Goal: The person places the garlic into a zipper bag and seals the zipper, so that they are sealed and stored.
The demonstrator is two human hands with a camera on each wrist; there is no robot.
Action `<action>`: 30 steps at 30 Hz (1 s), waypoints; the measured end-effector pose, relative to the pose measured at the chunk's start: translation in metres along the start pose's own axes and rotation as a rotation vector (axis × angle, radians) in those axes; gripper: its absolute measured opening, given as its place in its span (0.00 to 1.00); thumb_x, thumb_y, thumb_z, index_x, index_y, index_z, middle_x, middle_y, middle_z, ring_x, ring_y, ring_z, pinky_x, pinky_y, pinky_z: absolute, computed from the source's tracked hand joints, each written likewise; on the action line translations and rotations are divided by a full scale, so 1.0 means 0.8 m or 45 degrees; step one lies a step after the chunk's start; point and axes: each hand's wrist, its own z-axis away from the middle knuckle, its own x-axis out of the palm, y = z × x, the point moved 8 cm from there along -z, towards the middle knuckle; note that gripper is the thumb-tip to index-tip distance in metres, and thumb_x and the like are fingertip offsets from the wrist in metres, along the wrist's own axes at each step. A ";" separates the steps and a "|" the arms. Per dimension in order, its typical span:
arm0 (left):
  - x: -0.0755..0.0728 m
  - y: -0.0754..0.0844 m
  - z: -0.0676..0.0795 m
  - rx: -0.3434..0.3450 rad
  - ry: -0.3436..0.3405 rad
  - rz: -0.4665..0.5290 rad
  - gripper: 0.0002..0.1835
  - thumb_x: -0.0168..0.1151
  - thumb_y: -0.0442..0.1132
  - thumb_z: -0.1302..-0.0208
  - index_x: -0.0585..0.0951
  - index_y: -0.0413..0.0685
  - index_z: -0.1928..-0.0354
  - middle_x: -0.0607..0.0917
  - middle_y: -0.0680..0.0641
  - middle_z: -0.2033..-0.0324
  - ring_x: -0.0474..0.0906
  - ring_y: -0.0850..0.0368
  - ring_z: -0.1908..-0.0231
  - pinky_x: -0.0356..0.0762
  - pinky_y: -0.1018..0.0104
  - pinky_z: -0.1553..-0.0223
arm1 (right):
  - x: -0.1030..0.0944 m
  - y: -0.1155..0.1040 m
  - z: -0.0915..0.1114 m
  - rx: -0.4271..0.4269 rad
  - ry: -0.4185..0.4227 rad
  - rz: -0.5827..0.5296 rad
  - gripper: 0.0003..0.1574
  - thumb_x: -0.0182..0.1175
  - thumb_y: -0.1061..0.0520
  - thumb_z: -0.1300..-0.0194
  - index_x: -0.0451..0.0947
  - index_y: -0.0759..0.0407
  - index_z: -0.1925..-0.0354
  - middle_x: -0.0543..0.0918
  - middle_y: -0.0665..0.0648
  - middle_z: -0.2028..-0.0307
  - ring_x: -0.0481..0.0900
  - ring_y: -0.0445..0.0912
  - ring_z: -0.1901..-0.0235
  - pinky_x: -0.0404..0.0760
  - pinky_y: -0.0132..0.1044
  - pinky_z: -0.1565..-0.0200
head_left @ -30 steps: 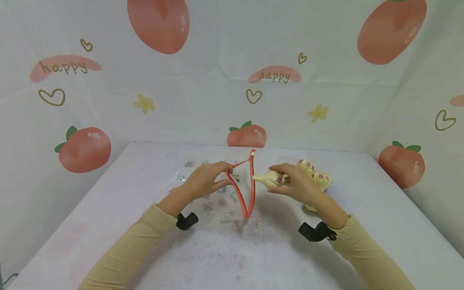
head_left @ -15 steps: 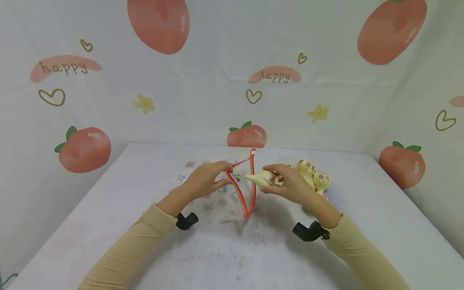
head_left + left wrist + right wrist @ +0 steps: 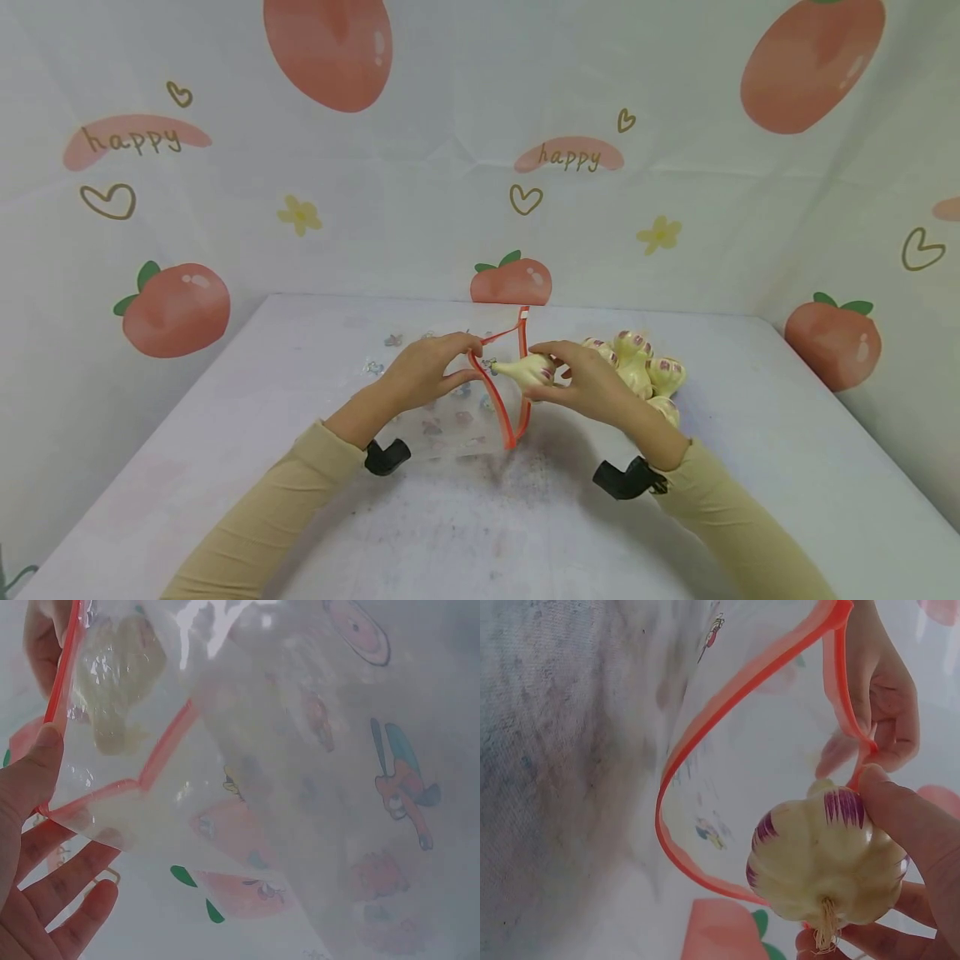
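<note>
A clear zip bag [image 3: 450, 417] with a red-orange zip edge and printed cartoon figures stands on its side, its mouth spread toward the right. My left hand [image 3: 431, 371] pinches one lip of that mouth between thumb and fingers, as the left wrist view [image 3: 45, 795] also shows. My right hand [image 3: 592, 383] grips a garlic bulb [image 3: 528, 372], cream with purple streaks and dry roots [image 3: 825, 855]. The bulb's stem points left and lies within the bag's mouth. Through the film in the left wrist view the bulb looks blurred.
Several more garlic bulbs [image 3: 637, 367] lie heaped on the white table [image 3: 450, 533], just beyond and right of my right hand. A printed cloth backdrop [image 3: 420, 192] rises behind the table. Black wrist mounts [image 3: 628, 479] sit below each wrist.
My right hand has moved left, carrying the garlic bulb from outside the bag's mouth to partly within it. My left hand and the bag have hardly moved.
</note>
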 end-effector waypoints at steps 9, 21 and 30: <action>-0.001 0.001 0.000 0.003 0.003 0.015 0.17 0.66 0.42 0.43 0.76 0.46 0.53 0.85 0.48 0.60 0.82 0.55 0.60 0.80 0.59 0.56 | 0.008 -0.003 -0.005 0.004 -0.044 -0.035 0.32 0.71 0.48 0.49 0.76 0.59 0.48 0.81 0.52 0.61 0.74 0.43 0.63 0.82 0.46 0.57; -0.006 0.006 -0.001 0.035 0.037 0.014 0.18 0.68 0.41 0.45 0.76 0.45 0.54 0.85 0.49 0.61 0.83 0.55 0.61 0.81 0.61 0.59 | 0.022 0.000 -0.009 0.039 -0.086 -0.049 0.36 0.70 0.47 0.49 0.74 0.60 0.44 0.80 0.53 0.62 0.77 0.45 0.65 0.78 0.28 0.71; -0.009 0.008 -0.004 0.075 0.073 0.038 0.19 0.69 0.39 0.47 0.76 0.43 0.54 0.85 0.47 0.62 0.83 0.55 0.62 0.82 0.62 0.62 | 0.031 -0.005 -0.013 -0.036 -0.093 -0.059 0.33 0.70 0.51 0.47 0.74 0.63 0.46 0.81 0.55 0.63 0.77 0.43 0.69 0.77 0.26 0.73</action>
